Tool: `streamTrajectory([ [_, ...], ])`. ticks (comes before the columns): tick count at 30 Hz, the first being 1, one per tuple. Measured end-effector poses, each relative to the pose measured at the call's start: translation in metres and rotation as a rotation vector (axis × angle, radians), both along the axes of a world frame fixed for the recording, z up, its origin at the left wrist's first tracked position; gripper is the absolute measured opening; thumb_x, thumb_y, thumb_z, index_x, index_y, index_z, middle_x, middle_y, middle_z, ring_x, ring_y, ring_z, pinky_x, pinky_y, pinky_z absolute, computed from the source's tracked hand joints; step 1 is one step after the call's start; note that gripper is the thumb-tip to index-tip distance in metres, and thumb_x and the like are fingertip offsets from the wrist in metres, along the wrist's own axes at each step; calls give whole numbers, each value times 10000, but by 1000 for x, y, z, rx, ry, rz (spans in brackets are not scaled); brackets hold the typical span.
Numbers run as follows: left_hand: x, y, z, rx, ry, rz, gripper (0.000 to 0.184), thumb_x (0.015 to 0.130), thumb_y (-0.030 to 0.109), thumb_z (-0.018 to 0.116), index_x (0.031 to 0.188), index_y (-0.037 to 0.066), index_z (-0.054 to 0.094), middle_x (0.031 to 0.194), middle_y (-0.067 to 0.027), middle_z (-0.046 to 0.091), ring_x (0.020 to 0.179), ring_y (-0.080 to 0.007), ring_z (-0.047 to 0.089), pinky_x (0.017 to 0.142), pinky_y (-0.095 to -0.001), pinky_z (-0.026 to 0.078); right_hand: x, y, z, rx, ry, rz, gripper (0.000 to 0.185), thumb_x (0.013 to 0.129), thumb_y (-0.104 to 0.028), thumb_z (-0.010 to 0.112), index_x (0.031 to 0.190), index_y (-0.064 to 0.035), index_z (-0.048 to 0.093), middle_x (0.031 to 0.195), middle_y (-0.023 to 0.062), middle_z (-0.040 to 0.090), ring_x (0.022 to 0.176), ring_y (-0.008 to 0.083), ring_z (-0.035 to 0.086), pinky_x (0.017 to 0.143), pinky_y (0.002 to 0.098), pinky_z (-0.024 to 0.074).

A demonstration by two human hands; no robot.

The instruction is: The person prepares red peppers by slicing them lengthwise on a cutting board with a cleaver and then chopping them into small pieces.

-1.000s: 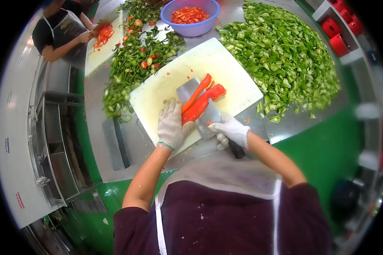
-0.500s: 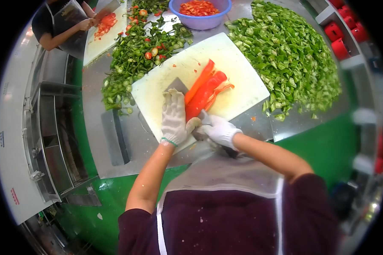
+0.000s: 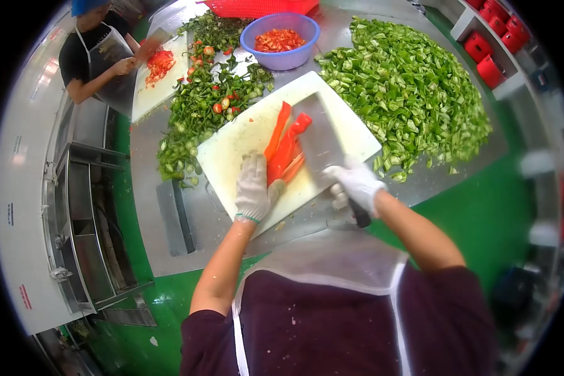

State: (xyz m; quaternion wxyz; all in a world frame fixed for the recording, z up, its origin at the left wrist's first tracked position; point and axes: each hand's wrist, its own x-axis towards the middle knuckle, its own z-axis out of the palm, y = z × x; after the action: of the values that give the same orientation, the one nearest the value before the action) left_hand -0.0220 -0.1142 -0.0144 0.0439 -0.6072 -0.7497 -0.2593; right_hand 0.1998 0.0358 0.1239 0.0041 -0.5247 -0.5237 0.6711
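Observation:
My left hand [image 3: 254, 188], in a pale knit glove, lies flat with its fingers stretched along the left side of the red pepper pieces [image 3: 287, 147]. Its thumb touches their near end. The pepper lies in long strips on the white cutting board [image 3: 225, 147]. In my right hand [image 3: 356, 183], also gloved, is a cleaver [image 3: 319, 131] with a broad, slightly blurred blade and a dark handle. The blade is just right of the pepper, pointing away from me over the board; whether it touches the board I cannot tell.
Chopped green peppers [image 3: 413, 94] are heaped at the right, with green stems and tops [image 3: 197, 119] at the left. A purple basin [image 3: 285, 59] holds chopped red pepper. Behind it is a red basket [image 3: 263, 7]. A co-worker [image 3: 106, 53] chops red pepper at the far left.
The cleaver has come out from under the pepper and swung to its right in my right hand. My left hand stays by the pepper. The view has shifted, showing more of the co-worker.

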Motion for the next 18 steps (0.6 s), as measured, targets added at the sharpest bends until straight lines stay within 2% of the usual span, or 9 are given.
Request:
streamTrajectory([
  [2,6,3,29,-73,232,-8,782,844,400,760,1444,-23,488,1410,-291,525,1319,-474,492,1095,-524,400,27,22,-12,150,-74,-63,273,980,-249,615,1102,-21,527,727,61,568,546,136,546,500,319,493],
  [3,8,5,34,-124,206,-7,766,849,413,751,1436,-12,503,1372,-268,546,1286,-448,514,1063,-513,416,36,24,-2,238,-171,-59,257,984,-239,606,1112,-24,545,741,71,586,554,126,550,496,313,490],
  [5,14,11,44,-233,151,-10,738,857,440,734,1421,11,532,1295,-223,589,1221,-396,556,999,-491,447,56,36,-17,298,-300,-12,285,985,-257,571,1157,-30,565,857,149,684,688,242,677,635,399,556],
  [8,30,34,66,-403,211,18,729,852,449,723,1400,-1,555,1089,-145,628,1000,-305,614,833,-442,513,77,44,-53,553,-453,218,340,981,-284,523,1199,-29,579,1046,225,723,950,385,710,854,483,542],
  [11,45,53,54,-359,284,69,738,825,439,749,1394,6,562,1066,-127,631,972,-292,619,791,-434,522,70,38,-31,546,-516,271,363,977,-309,488,1197,-37,585,1147,252,702,1129,444,637,983,514,476],
  [14,52,72,46,-484,271,187,733,807,406,767,1386,6,564,1062,-129,635,963,-287,625,785,-428,528,71,38,-28,620,-530,307,367,981,-325,492,1199,-43,578,1119,260,706,1080,447,659,950,518,497],
  [18,44,76,22,-422,280,128,664,822,310,760,1384,18,562,1079,-139,639,972,-302,625,811,-436,528,72,35,-35,665,-552,314,372,983,-342,502,1199,-46,560,1102,279,701,1049,471,663,928,542,501],
])
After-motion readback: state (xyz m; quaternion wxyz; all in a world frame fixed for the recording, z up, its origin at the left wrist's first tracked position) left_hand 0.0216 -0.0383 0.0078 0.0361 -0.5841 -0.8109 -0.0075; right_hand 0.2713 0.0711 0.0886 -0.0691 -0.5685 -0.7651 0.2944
